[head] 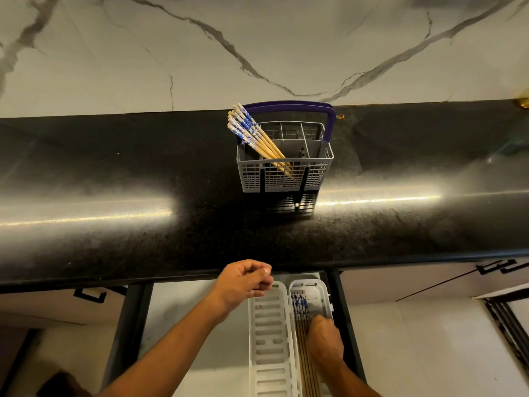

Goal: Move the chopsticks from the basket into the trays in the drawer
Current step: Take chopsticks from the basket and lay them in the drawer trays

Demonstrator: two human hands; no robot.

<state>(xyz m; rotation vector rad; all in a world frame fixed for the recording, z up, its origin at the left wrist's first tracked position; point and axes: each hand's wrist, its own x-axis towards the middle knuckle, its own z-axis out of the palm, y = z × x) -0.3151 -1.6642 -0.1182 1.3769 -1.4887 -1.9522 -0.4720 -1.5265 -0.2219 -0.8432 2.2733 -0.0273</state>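
A grey cutlery basket (286, 176) with a purple handle stands on the black counter. Several wooden chopsticks (252, 133) with blue-and-white patterned tops lean to the left out of it. Below the counter a drawer is open with two long white trays side by side. The left tray (269, 339) holds nothing that I can see. The right tray (315, 290) holds several chopsticks (300, 308). My right hand (325, 339) rests on those chopsticks, fingers pressed down on them. My left hand (246, 282) hovers loosely curled over the far end of the left tray, holding nothing.
The black counter (143, 181) runs across the view, with a marble wall (257, 38) behind. The drawer's dark frame (343, 310) borders the trays on the right. Cabinet fronts (415, 282) flank the drawer.
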